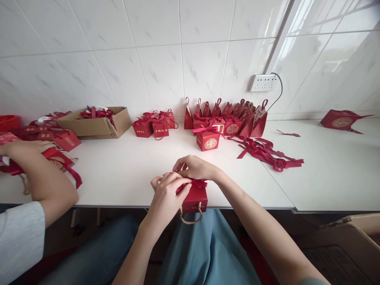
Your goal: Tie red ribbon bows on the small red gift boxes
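Note:
A small red gift box (pixel 194 202) sits at the table's front edge, its twisted rope handle (pixel 191 221) hanging over the side toward me. A dark red satin ribbon (pixel 201 183) lies across its top. My left hand (pixel 170 192) is closed at the box's upper left, fingers pressed together at the ribbon. Just behind it, my right hand (pixel 194 167) curls over the top with bent fingers, also closed at the ribbon. The fingertips of both hands meet there and hide most of the bow area.
Behind stand a finished red box (pixel 208 140), triangular red boxes (pixel 258 122) and more boxes (pixel 154 124). Loose ribbons (pixel 273 154) lie right; a folded red box (pixel 341 120) is farther right. A cardboard box (pixel 95 126) stands left, near a co-worker's arm (pixel 50 174).

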Tool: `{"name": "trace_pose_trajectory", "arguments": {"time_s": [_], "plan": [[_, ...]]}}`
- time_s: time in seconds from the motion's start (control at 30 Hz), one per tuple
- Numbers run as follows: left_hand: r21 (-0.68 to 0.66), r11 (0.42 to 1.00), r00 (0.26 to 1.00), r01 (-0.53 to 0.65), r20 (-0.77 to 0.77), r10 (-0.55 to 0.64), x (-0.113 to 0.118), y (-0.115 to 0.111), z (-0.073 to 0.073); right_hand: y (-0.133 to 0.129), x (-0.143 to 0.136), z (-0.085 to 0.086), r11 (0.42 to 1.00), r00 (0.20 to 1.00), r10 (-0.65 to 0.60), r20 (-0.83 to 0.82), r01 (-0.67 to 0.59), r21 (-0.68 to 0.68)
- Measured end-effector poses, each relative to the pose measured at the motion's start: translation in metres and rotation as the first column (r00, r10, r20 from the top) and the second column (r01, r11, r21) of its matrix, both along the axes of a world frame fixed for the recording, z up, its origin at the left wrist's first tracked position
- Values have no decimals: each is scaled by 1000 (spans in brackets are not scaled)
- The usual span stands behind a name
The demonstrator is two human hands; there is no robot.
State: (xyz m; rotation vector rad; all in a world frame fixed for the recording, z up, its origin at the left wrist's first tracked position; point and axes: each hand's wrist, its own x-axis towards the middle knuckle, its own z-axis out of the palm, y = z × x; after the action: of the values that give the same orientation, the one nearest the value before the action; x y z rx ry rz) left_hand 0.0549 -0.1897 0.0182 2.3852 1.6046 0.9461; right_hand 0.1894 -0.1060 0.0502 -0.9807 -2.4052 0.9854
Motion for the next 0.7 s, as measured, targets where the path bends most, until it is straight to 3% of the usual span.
{"name": "trace_pose_trajectory", "arguments": {"time_s": [0.23,0.43,0.53,0.7], "plan": [[19,1000,1000,-19,-19,19,2,-3,0,4,-2,0,995,996,93,7,-94,43],[-38,999,1000,-14,23,15,3,-3,1,7,-4,-3,997,993,-66,-97,63,-35],[4,1000,1000,-10,15,10,3,-4,-1,9,-3,-2,997,998,55,-25,-57,-59],[207,978,997,-35,-53,47,6,-7,-4,14,-6,-1,976,976,216,8,-216,-4]]}}
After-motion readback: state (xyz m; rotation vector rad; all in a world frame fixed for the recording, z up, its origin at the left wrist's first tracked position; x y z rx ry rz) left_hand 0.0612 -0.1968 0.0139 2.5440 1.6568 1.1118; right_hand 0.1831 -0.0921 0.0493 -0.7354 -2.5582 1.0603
